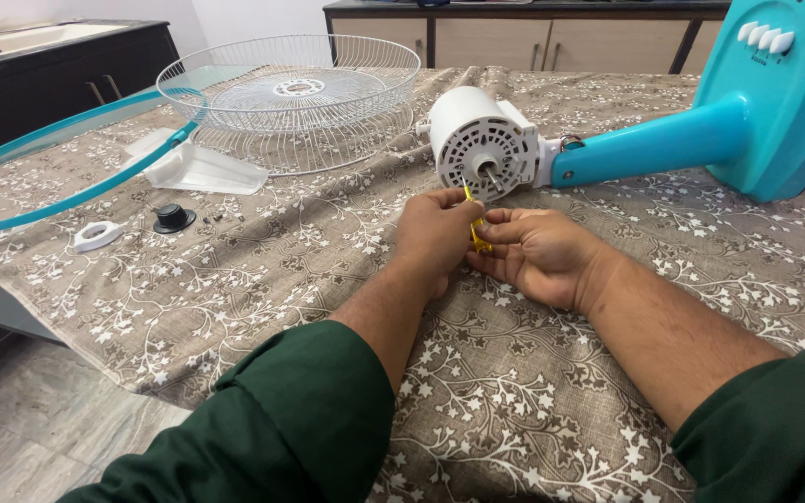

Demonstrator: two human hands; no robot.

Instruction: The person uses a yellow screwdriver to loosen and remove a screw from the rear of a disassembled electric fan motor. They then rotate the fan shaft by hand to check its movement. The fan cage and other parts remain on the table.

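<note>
A small yellow-handled screwdriver (477, 229) is held between both hands, its tip pointing up toward the white fan motor (484, 142). My left hand (436, 233) pinches its upper part and my right hand (538, 253) grips the lower end. The motor lies on its side, its short metal shaft (492, 176) facing me, just above my fingers. It joins a turquoise neck and fan base (757, 102) with white push buttons at the right.
A white wire fan guard (365, 84) lies at the back of the floral cloth (263, 270). A turquoise-rimmed guard (67, 130), a white translucent fan blade (199, 169), a black knob (172, 218) and a white nut (97, 235) sit at the left. Cabinets stand behind.
</note>
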